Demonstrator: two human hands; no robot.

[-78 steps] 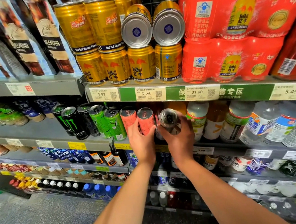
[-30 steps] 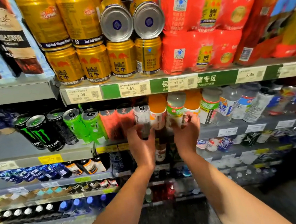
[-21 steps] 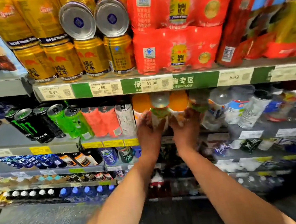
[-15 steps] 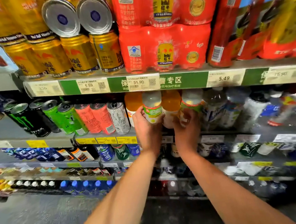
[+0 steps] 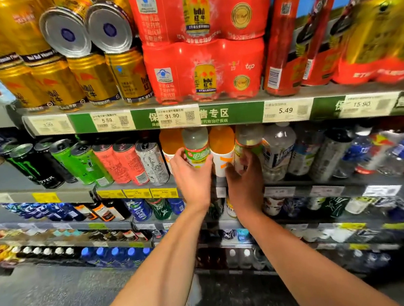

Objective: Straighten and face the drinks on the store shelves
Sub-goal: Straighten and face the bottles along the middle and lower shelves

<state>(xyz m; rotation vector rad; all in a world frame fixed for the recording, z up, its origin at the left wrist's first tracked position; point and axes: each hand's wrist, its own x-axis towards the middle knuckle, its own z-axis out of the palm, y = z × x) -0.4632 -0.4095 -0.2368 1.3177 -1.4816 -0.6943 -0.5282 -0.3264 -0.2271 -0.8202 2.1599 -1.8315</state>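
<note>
Both arms reach to the second shelf (image 5: 135,192) from the top, where bottles stand in a row under the green price strip (image 5: 232,114). The left hand (image 5: 193,176) has its grip closed around the lower part of a pale bottle with a green label (image 5: 196,148), thumb on the left side and fingers wrapping the front. Just to its right stands an orange bottle with a white label (image 5: 223,148), upright between the two hands. The right hand (image 5: 244,178) curls its grip around a second green-label bottle (image 5: 248,140), which leans slightly to the right; this hand lies in shadow, so the fingertips are hard to make out. Another orange bottle (image 5: 169,141) stands behind the left thumb.

Left of the hands, cans (image 5: 132,160) in black, green, pink and white lean in a row. Right of the hands stand clear water bottles (image 5: 280,149), blurred. On the shelf above sit gold cans (image 5: 93,82), two lying on their sides with silver bottoms facing out, next to red multipacks (image 5: 204,70).
</note>
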